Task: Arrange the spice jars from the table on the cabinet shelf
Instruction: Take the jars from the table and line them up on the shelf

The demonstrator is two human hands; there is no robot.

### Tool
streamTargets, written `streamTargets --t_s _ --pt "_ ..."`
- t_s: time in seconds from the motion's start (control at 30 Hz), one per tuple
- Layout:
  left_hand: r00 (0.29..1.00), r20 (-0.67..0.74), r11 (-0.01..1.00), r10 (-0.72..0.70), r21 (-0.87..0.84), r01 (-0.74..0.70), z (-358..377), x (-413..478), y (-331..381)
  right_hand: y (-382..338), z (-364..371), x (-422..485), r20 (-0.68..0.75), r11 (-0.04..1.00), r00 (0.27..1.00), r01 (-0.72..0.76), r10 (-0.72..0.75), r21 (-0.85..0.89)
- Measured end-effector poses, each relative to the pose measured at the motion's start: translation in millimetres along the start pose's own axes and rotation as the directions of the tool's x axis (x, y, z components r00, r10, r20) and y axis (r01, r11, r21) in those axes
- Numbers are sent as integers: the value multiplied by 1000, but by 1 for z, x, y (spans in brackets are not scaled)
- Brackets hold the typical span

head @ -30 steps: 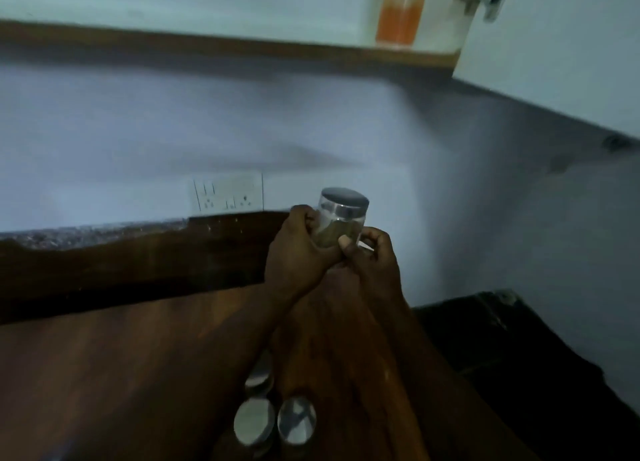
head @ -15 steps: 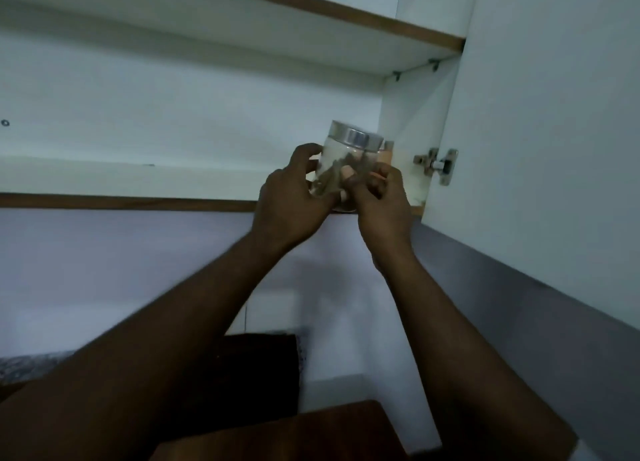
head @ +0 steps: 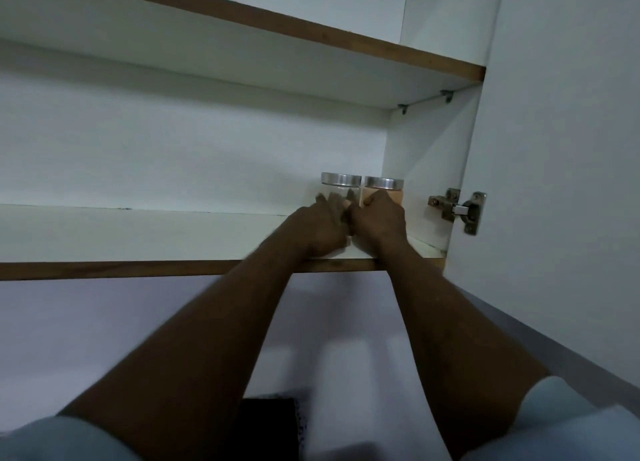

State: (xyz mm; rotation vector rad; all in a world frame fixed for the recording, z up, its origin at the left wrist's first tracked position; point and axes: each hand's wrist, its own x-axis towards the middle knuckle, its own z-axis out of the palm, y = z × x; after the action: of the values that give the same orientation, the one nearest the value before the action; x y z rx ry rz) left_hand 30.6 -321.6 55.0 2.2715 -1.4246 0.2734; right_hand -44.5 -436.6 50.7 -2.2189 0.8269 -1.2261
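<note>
Head view: left hand [head: 318,230] and right hand [head: 379,221] curl fingers round the clear spice jar [head: 341,183], standing far right on the shelf [head: 138,239] just beside the orange jar [head: 383,187]. Risk: right fingers pulling out between the jars may tip one.

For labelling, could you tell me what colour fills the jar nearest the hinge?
Orange-filled jar; head view.

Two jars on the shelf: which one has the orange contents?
The right jar, next to the cabinet side wall. Its contents are orange; the left jar beside it holds something darker.
</note>
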Motion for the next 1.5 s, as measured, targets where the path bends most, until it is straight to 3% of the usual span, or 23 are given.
streamTargets --t_s 0.1,0.37,0.6,0.7,0.83,1.0,1.13,1.37,1.5 --pt "999 23 999 -22 -26 23 8 12 -5 3 7 2 -51 996 998 43 -47 -77" --pt "990 36 983 -136 -122 140 16 28 -14 2 9 2 -11 974 995 95 -99 -204" --pt "981 17 980 -191 -52 192 16 21 -14 -4 6 -7 11 965 996 88 -88 -247" --pt "977 -58 978 -207 -28 206 15 9 -10 -7 5 -11 -35 970 997 57 -67 -236" --pt "962 -206 983 -181 -15 182 9 -10 -6 -12 1 -21 -83 966 992 69 -92 -251" --pt "959 -274 987 -79 113 114 -1 -41 -3 -18 -8 -46 -62 963 974 205 -219 -173" --pt "959 -284 974 -17 211 80 -9 -80 0 -24 -18 -88 -39 982 984 171 -174 -81" --pt "878 -474 978 -66 -206 -38 11 -191 9 -29 -19 -207 -74 948 979 205 -192 242" --pt "909 -387 954 -155 -296 36 64 -268 -3 -1 4 -291 31 964 993 105 -116 245"
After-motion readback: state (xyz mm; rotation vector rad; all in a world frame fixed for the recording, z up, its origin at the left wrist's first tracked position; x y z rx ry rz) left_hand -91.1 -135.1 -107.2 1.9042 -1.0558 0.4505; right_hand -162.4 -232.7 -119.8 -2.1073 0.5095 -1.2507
